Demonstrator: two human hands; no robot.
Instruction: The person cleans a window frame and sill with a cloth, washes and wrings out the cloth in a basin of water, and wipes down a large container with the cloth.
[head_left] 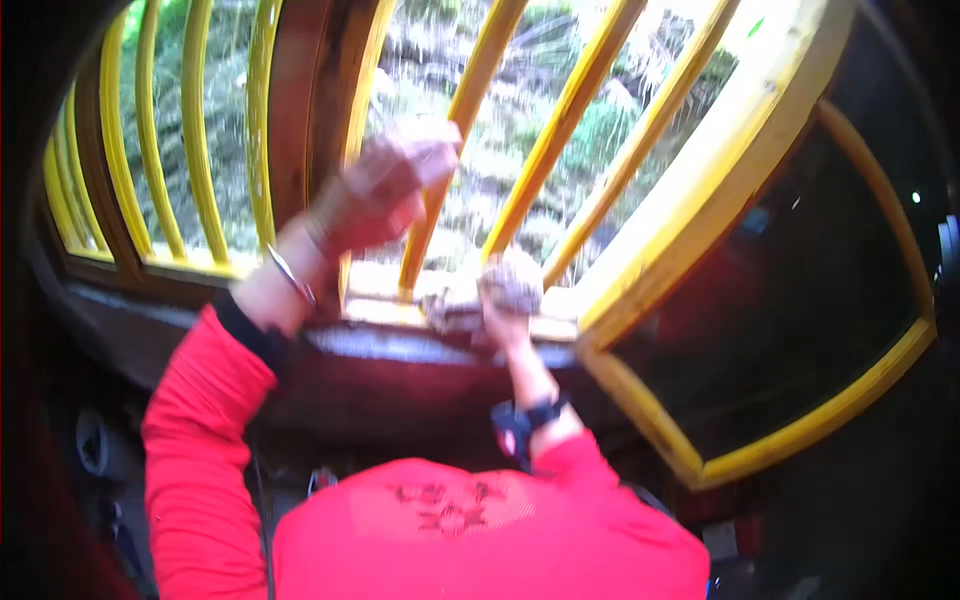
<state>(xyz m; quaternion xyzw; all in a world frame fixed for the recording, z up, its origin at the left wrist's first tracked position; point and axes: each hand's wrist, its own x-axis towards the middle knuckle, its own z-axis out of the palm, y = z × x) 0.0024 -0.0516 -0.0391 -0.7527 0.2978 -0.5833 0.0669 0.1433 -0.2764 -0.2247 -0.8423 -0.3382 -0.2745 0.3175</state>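
My right hand (497, 322) is at the window sill, closed around a crumpled, pale greyish-brown rag (515, 282). The rag sits at the foot of the yellow bars, and its outline is blurred. Higher and to the left, my left hand (385, 190) is raised in front of a yellow window bar (437, 200). Motion smears its fingers; they look bent, but whether anything is in them does not show. Whether that hand touches the bar is unclear too.
Yellow wooden bars (195, 130) also fill the window on the left, past a dark brown post (300, 120). On the right, a yellow-framed dark pane (760, 330) stands at an angle to the window. Dim clutter, including a pale round object (92, 443), lies low on the left.
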